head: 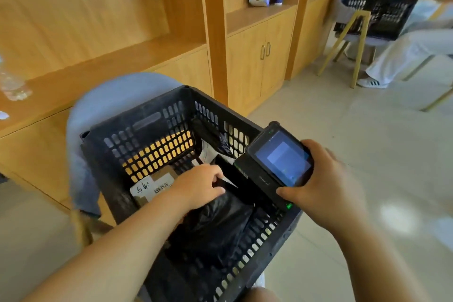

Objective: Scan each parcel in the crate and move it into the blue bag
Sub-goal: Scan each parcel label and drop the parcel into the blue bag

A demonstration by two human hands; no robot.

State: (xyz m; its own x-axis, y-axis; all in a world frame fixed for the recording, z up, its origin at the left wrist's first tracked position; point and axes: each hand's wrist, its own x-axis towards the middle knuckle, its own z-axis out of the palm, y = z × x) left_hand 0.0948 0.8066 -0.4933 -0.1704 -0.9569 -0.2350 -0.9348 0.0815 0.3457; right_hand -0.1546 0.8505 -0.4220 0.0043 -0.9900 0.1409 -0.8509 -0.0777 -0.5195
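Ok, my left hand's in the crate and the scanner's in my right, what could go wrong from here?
The left hand pinches the black parcel by loose plastic; it may slip or tear when lifted. The scanner in the right hand hovers over the crate rim and could knock it. The cardboard parcel lies half hidden beside the wrist, easy to skip.

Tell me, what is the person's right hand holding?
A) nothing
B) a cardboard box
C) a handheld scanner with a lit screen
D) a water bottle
C: the right hand grips the handheld scanner over the right rim of the crate, its screen glowing, while the left hand pinches a black parcel inside.
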